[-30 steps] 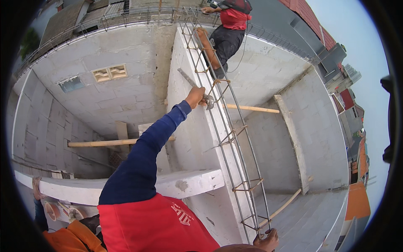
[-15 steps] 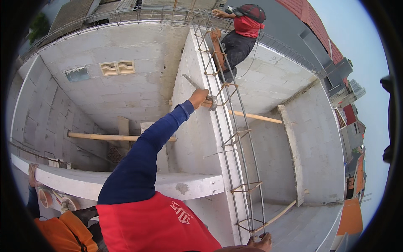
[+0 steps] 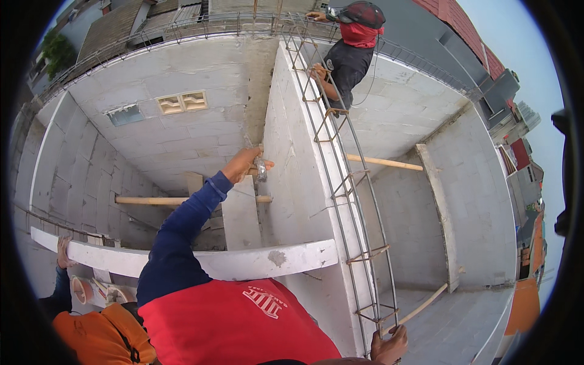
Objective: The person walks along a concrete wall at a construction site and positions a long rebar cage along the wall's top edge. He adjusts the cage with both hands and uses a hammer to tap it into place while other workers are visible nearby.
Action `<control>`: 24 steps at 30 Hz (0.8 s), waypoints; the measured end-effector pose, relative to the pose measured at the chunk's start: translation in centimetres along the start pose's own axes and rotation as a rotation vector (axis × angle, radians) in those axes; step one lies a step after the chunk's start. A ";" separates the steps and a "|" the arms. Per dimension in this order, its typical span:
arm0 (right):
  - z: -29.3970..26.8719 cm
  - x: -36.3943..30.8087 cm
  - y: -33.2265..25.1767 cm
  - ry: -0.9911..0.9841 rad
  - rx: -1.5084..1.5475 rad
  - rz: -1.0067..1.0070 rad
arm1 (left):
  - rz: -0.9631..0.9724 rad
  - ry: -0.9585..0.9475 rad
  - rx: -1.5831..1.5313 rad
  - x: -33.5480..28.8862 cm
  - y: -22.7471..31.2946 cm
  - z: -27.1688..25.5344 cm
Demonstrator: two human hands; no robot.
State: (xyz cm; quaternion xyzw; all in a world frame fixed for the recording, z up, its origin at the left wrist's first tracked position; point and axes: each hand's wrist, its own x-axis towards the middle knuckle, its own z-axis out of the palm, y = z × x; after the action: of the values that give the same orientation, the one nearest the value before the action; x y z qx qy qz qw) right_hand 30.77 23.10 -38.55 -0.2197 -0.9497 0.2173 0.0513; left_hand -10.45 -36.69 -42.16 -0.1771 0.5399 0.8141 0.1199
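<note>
My left hand (image 3: 242, 164), at the end of a navy sleeve, is closed around what looks like a hammer (image 3: 261, 170) with a grey metal head; motion blurs part of it. It is held in the air left of the tall white block wall. Along that wall's top runs a long steel rebar cage (image 3: 351, 193) with small square ties. At the cage's near end, my right hand (image 3: 389, 346) is wrapped around its bars. Near the far end, a co-worker (image 3: 353, 55) in a dark cap and red top has a hand on the cage.
A second co-worker (image 3: 106, 334) in orange, lower left, rests a hand on a white ledge (image 3: 182, 260). Pinkish buckets (image 3: 82, 290) stand beside them. Deep block-walled rooms drop away on both sides, crossed by wooden poles (image 3: 389, 162). More rebar (image 3: 182, 27) lines the far wall.
My left hand has swung the hammer left, away from the cage. My right hand stays at the cage's near end. The whole view has shifted slightly.
</note>
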 end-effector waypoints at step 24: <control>-4.3 1.6 -4.2 -0.194 -0.123 0.125 | -0.251 0.075 -0.067 -16.2 -11.9 -1.9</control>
State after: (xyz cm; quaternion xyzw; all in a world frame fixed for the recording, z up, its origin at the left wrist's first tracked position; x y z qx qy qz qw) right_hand 28.48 22.10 -32.80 -0.2591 -0.9462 0.1814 -0.0680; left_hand 9.18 -33.90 -46.07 -0.2773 0.4900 0.8032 0.1945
